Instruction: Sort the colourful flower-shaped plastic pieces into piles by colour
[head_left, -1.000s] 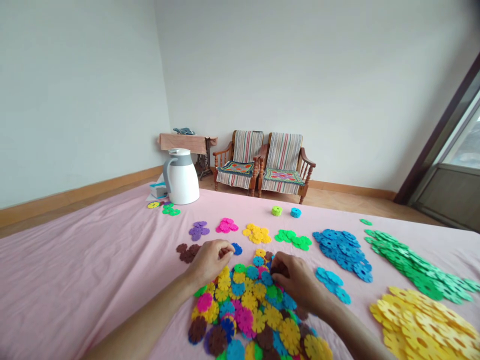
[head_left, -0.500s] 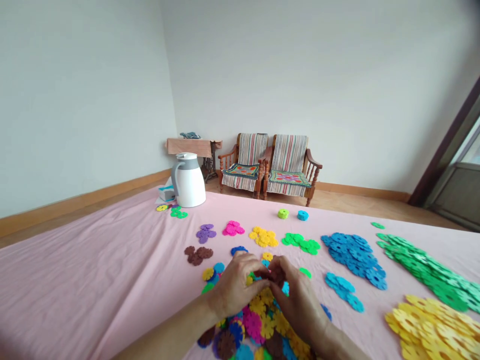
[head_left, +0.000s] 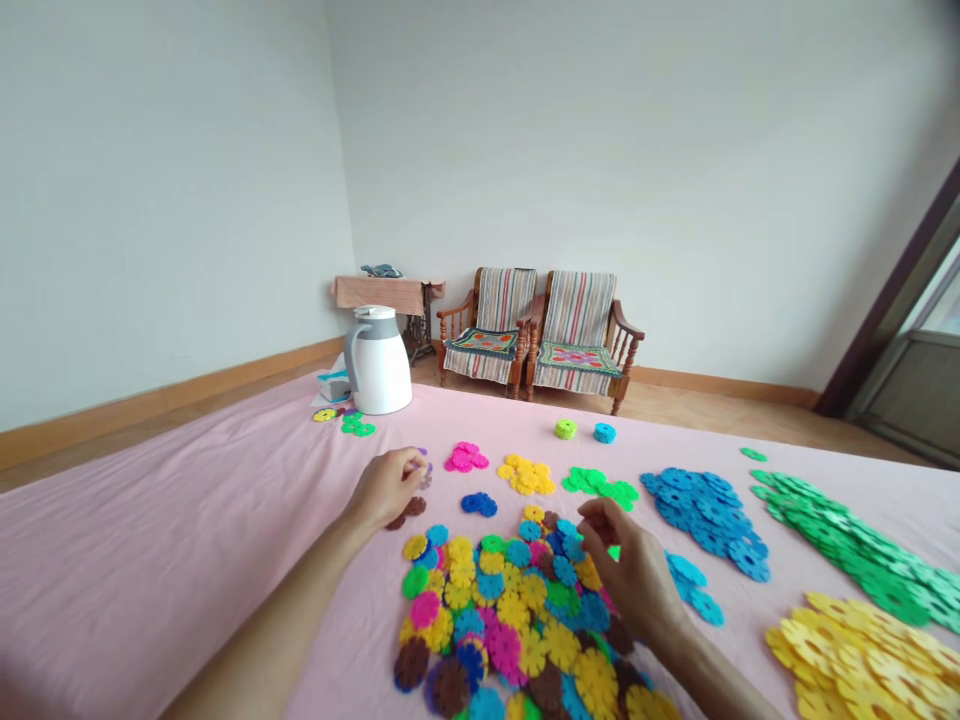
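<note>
My left hand (head_left: 386,485) reaches over the purple and brown disc piles (head_left: 414,508) at the left, covering part of both. Its fingers are pinched together; whatever is between them is hidden. At the right edge of a mixed heap of coloured notched discs (head_left: 512,607), my right hand (head_left: 619,545) hovers with thumb and fingers apart, holding nothing visible. Small piles of pink (head_left: 466,457), yellow (head_left: 526,474), green (head_left: 600,486) and dark blue discs (head_left: 479,504) lie beyond the heap. Light blue discs (head_left: 694,585) sit partly behind my right wrist.
A white and grey jug (head_left: 381,365) stands at the back left of the pink cloth (head_left: 247,530). Larger blue (head_left: 705,520), green (head_left: 855,540) and yellow piles (head_left: 862,655) spread along the right. Two small stacks (head_left: 566,429) lie near the far edge; two chairs (head_left: 577,340) stand beyond.
My hands have come apart from over the heap. The left moved left and away to the purple and brown piles; the right shifted right and its fingers opened. More of the heap shows.
</note>
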